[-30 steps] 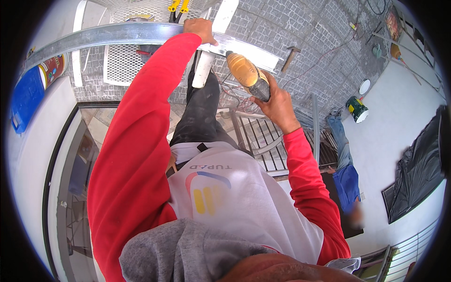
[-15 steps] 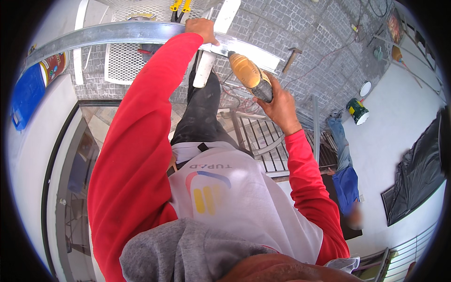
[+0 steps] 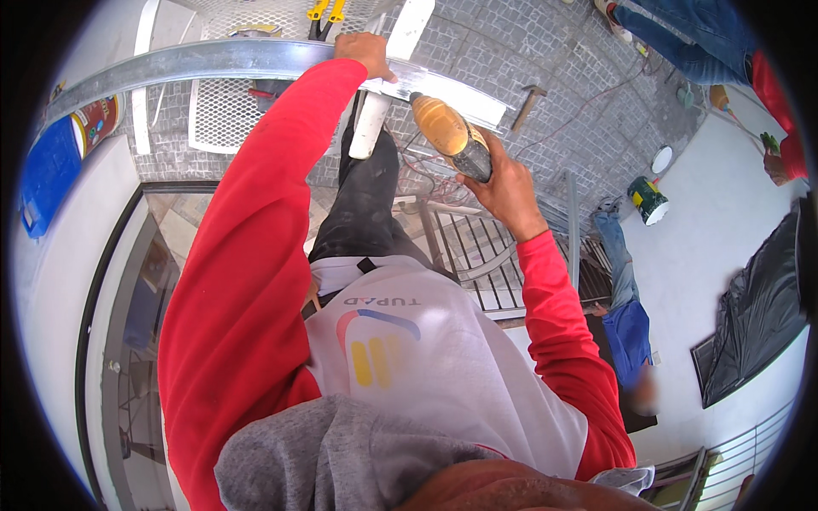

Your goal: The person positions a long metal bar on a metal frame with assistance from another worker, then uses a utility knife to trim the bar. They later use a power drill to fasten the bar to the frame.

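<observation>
A long, shiny metal channel (image 3: 213, 61) runs across the far side, over a white strip (image 3: 370, 128). My left hand (image 3: 365, 54) is closed round the channel near its right part, thumb on the near edge. In my right hand (image 3: 509, 189) is a yellow and black power drill (image 3: 443, 129), its nose pointing up and left at the channel, close to my left hand. Whether the drill tip touches the metal, I cannot tell. Beyond the channel lie snips with yellow handles (image 3: 327, 14).
White mesh furniture (image 3: 223, 115) stands under the channel. A hammer (image 3: 529, 106) lies on the grey paving at right, near loose cables. A metal grille (image 3: 477, 255) is beside my legs. At far right are a person in jeans (image 3: 686, 38), another in blue (image 3: 626, 332), and a green bucket (image 3: 648, 202).
The drill has shifted very slightly to the left. A person in jeans and red sleeves has come into view at the upper right. My left hand and the channel stay put.
</observation>
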`<state>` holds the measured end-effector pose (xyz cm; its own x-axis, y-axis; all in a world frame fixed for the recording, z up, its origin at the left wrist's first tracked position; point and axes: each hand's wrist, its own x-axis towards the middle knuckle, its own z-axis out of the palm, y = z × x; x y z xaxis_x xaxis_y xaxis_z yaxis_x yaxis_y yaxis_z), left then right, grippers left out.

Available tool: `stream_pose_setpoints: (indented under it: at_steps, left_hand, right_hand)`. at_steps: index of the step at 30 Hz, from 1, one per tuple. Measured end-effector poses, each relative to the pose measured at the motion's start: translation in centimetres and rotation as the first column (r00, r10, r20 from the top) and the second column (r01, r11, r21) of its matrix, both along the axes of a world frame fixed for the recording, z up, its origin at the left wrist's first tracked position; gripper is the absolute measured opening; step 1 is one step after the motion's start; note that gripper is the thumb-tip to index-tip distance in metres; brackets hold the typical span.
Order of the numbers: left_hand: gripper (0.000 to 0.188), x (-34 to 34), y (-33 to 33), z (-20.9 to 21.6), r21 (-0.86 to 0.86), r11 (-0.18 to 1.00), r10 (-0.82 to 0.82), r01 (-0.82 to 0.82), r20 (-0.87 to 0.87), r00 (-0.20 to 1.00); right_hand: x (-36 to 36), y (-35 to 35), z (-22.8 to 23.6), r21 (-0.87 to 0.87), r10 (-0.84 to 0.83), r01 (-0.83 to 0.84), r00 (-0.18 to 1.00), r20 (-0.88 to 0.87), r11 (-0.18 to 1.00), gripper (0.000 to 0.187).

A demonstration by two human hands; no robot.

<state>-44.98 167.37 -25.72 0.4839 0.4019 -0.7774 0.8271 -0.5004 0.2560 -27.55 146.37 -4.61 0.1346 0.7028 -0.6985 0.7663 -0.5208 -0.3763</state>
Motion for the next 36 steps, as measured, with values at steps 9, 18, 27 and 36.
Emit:
stream_pose_setpoints:
  at_steps: [9, 18, 27, 36]
  left_hand:
    - [0.07, -0.1, -0.1, 0.0, 0.004, 1.0, -0.011, 0.011, -0.002, 1.0]
    - [0.066, -0.4, -0.2, -0.3, 0.046, 0.999, 0.002, -0.004, 0.049, 0.999]
    - [0.065, -0.5, -0.1, -0.1, 0.031, 0.999, 0.007, -0.009, 0.077, 0.997]
    - [0.074, -1.2, -0.8, -3.7, 0.081, 0.996, 0.033, -0.043, 0.12, 0.992]
  right_hand:
    - [1.3, 0.6, -1.0, 0.036, 0.02, -0.02, 1.0, -0.022, 0.999, 0.085]
    - [2.2, 2.2, -0.9, -0.015, -0.058, 0.057, 0.995, -0.082, 0.998, 0.078]
    - [2.3, 2.2, -1.0, -0.047, -0.071, 0.068, 0.994, -0.077, 0.997, 0.078]
    - [1.8, 3.0, 0.1, -0.087, -0.408, 0.399, 0.883, -0.23, 0.913, 0.075]
